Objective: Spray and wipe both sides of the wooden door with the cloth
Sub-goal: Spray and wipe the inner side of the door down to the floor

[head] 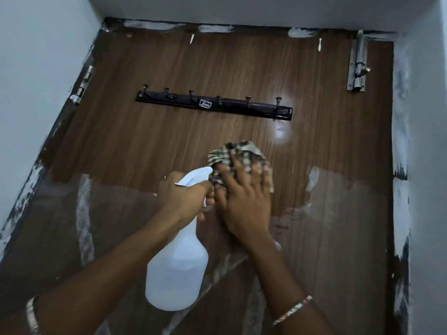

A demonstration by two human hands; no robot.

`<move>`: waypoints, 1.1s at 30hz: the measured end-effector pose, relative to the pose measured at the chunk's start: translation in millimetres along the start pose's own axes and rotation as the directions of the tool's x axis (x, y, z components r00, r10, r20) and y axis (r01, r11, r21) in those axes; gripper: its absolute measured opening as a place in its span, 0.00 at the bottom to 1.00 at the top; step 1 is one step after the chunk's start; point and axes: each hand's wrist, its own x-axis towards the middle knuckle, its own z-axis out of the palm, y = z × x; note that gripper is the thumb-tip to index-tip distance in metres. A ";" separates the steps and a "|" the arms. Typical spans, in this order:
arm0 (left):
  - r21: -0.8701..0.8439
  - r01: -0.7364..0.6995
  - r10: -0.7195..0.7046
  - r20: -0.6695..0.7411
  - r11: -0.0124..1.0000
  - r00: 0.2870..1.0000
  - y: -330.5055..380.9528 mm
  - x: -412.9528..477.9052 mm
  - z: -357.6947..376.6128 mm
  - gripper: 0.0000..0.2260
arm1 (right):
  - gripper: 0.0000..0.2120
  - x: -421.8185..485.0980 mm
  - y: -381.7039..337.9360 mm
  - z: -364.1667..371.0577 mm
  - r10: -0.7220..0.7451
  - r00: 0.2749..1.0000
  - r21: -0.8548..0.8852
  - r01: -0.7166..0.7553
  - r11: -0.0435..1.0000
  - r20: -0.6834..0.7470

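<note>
Cloth [242,151] under flat right hand [244,206]

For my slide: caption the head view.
Left hand grips spray bottle while right hand presses checked cloth against wooden door below hook rack.

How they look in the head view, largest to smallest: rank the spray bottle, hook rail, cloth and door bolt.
1. spray bottle, though nearest the camera.
2. hook rail, long but thin.
3. cloth, partly under the right hand.
4. door bolt.
</note>
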 end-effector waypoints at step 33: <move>-0.077 -0.034 0.045 0.156 0.996 0.987 15.7 -53.2 91.6 0.07 | 0.26 5.9 191.1 -88.3 0.330 0.944 0.008 -0.330 0.944 -0.004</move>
